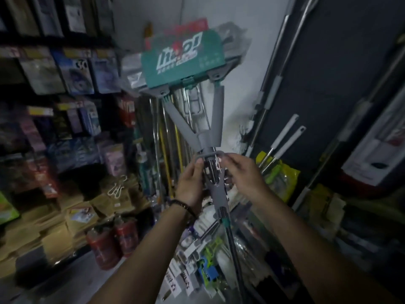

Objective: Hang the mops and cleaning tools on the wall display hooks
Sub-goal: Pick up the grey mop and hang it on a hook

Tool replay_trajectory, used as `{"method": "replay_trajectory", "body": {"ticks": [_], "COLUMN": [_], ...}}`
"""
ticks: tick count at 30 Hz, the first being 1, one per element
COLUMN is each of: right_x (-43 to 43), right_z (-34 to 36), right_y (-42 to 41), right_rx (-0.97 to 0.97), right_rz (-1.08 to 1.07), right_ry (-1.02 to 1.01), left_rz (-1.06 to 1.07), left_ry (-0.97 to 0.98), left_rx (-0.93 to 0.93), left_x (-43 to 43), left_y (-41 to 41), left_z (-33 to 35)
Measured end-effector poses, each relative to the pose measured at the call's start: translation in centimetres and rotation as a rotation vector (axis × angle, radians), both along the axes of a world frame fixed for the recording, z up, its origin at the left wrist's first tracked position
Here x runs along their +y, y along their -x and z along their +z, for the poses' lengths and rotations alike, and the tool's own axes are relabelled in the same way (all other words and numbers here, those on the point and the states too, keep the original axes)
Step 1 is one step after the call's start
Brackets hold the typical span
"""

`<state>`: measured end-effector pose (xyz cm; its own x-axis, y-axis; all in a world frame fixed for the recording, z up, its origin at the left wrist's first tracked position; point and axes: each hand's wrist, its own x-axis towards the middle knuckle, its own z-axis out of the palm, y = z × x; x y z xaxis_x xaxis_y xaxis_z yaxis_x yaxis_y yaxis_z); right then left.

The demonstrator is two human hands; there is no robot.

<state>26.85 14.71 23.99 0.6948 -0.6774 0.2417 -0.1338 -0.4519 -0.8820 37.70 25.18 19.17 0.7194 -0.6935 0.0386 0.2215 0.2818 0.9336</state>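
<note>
While aloft, one mop (183, 60), two hands (190, 181) (243, 172)

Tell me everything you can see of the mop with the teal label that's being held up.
The mop is held head-up and tilted before a white wall. Its wide head wears a teal card sleeve with white lettering. Two grey plastic arms run down in a V to a grey collar, then a dark pole. The left hand and right hand pinch its grey crossbar.
</note>
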Motion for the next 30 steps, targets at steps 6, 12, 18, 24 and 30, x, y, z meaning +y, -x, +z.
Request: {"method": "replay_trajectory", "body": {"ticks": [6,12,18,24,30], "right_x": [-3.8,-8.0,-13.8,-20.2,-25.2], "right_z": [7.8,15.8,20.9,28.3,34.7], "right_y": [3.2,6.5,9.6,12.9,15.0], "right_rx": [-0.045,-0.228,-0.347,-0.420,-0.488], "right_rz": [-0.041,-0.088,-0.123,-0.152,-0.213], "right_ry": [-0.032,-0.103,-0.079,0.059,0.244], "left_rz": [-0.177,-0.375,-0.373,-0.309,-0.260], "left_ry": [0.085,0.090,0.102,0.223,0.333], "left_rx": [-0.112,-0.137,-0.251,-0.369,-0.497], "left_x": [-4.7,-10.2,-16.6,-23.7,-30.0], "left_y": [1.3,2.7,5.6,8.8,10.7], "left_z": [8.5,17.7,24.9,32.7,39.3]}}
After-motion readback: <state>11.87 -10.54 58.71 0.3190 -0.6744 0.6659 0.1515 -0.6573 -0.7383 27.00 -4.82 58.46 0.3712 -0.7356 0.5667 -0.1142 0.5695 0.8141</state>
